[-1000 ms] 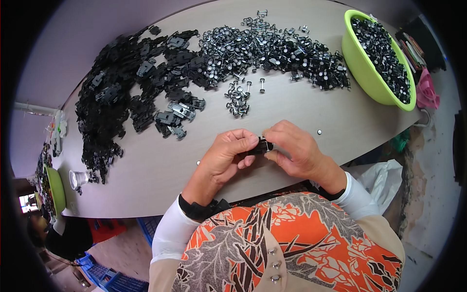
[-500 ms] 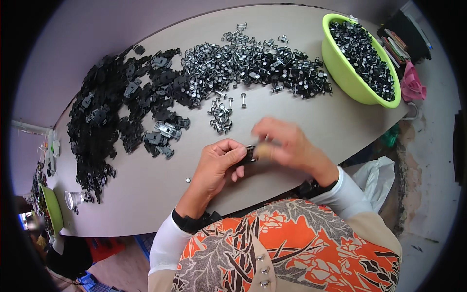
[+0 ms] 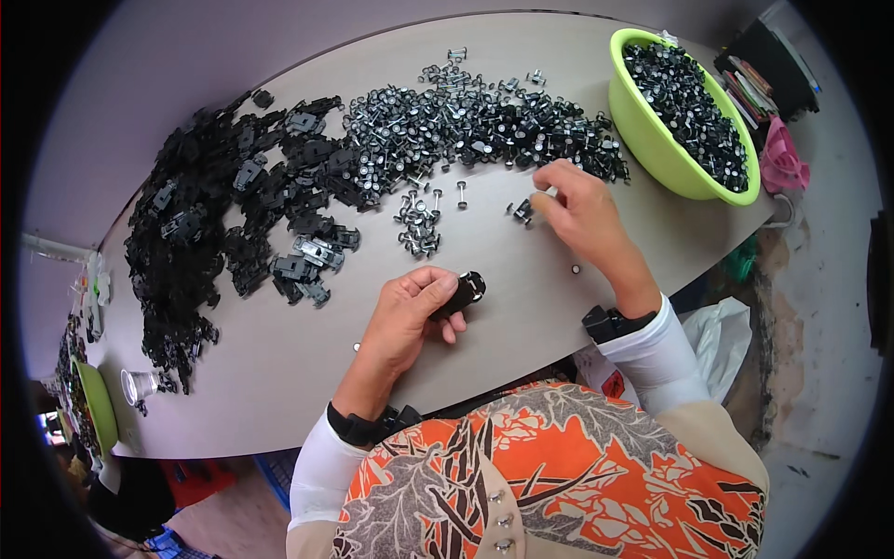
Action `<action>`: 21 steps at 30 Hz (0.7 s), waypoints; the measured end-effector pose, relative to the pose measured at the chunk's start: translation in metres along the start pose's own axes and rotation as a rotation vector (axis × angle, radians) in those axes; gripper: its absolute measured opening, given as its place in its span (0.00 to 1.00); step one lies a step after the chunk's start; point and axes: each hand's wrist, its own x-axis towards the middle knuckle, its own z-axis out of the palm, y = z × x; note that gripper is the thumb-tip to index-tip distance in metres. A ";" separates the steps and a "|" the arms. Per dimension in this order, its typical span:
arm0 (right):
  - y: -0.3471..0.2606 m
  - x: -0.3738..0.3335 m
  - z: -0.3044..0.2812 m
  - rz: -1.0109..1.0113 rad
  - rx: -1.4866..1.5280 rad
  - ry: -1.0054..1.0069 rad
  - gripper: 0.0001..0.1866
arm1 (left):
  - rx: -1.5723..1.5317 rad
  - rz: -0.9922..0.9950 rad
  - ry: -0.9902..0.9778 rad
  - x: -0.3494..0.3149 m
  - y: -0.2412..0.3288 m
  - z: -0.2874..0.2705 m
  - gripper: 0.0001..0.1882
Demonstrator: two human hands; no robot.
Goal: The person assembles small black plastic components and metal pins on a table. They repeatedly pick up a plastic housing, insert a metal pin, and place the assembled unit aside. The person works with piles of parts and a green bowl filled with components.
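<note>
My left hand [image 3: 410, 312] is closed around a black toy car chassis [image 3: 463, 292], pinched between thumb and fingers with one end sticking out. My right hand [image 3: 587, 216] is above the table to the right, fingers curled, with a covering on one fingertip. Its fingertips are beside a few wheel axles [image 3: 521, 212]; whether something is pinched between them I cannot make out. A small group of wheel axles [image 3: 419, 228] lies in front of the big heap of wheel axles [image 3: 410, 130], with a single axle [image 3: 462, 194] next to it.
Black chassis [image 3: 186, 224] are heaped on the left of the table [image 3: 279, 401]. A green basin [image 3: 643, 140] full of wheeled parts stands at the far right. Loose wheels [image 3: 575, 269] lie near my hands. At the left are a clear cup [image 3: 140, 383] and another green basin [image 3: 97, 405].
My right hand has moved away from the chassis, up and right toward the axle heap. A few axles now show at its fingertips. My left hand still holds the chassis, now more exposed.
</note>
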 end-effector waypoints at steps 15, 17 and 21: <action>-0.010 -0.022 0.018 -0.403 0.060 -0.258 0.05 | -0.156 -0.069 -0.081 0.001 0.001 -0.009 0.20; -0.008 -0.026 0.012 -0.401 0.045 -0.250 0.06 | -0.157 -0.058 -0.066 0.000 0.002 -0.007 0.20; -0.011 -0.031 0.010 -0.341 0.053 -0.173 0.07 | -0.141 -0.058 -0.066 -0.001 0.002 -0.006 0.19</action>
